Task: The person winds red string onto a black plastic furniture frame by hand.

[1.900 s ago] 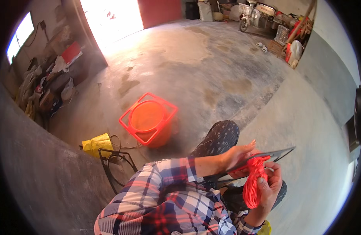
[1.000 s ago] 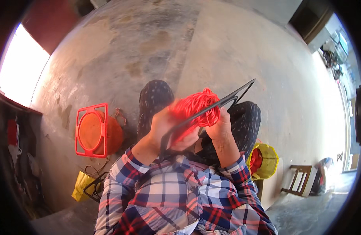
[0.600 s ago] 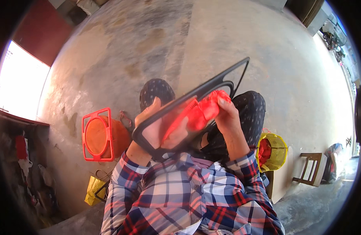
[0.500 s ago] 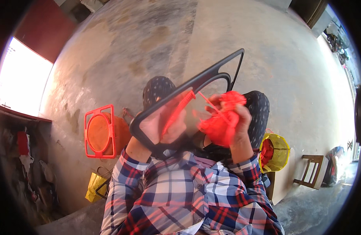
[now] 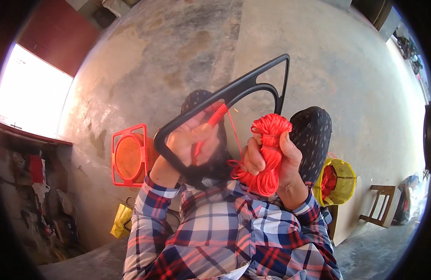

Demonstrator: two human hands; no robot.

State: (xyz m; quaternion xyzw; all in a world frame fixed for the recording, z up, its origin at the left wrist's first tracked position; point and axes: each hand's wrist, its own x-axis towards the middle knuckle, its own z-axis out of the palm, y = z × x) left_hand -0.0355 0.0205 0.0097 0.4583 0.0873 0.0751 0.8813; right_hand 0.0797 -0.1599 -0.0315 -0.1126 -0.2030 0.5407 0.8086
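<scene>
A bundle of red cord (image 5: 270, 156), gripped in the right hand (image 5: 291, 162) near the right knee (image 5: 314, 137), trails a strand to red wrapping (image 5: 217, 116) gripped by the left hand (image 5: 187, 141) within a black frame (image 5: 245, 85), seemingly mid-winding, another turn calling for steady tension.

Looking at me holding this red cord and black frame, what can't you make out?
All in the head view:
Red wrapping on the black frame: partly covered by your left hand.
Red cord bundle: sides covered by your right hand.
Red material in the yellow container: too small to identify.
Clutter at far left: too dark.
Dark object at far right: cut off by the lens rim.
</scene>
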